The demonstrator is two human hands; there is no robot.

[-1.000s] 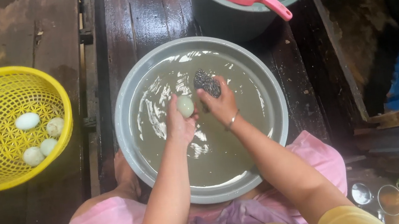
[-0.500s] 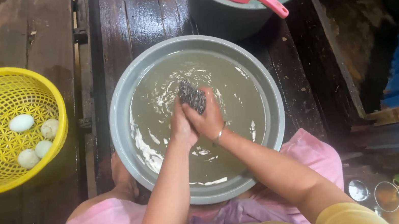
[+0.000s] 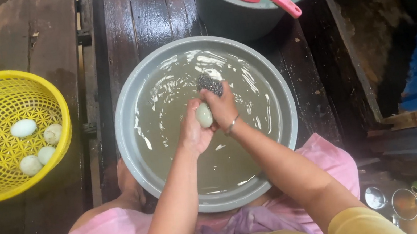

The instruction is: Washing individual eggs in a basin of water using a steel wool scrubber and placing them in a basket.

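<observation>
Left hand (image 3: 194,132) fingers clenched on pale egg (image 3: 204,115) over grey basin (image 3: 131,143) of murky water; right hand (image 3: 222,107) grasping dark scouring pad (image 3: 209,83), now lifted off the egg after rubbing it. Scrubbing stroke ongoing.

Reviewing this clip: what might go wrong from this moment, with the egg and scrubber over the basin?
The egg sits wet in the left hand over the grey basin of murky water; it might slip and crack on the bottom. The right hand presses a dark scrubber near it; hard rubbing might break the shell. Water may also slosh onto the wooden floor.
</observation>
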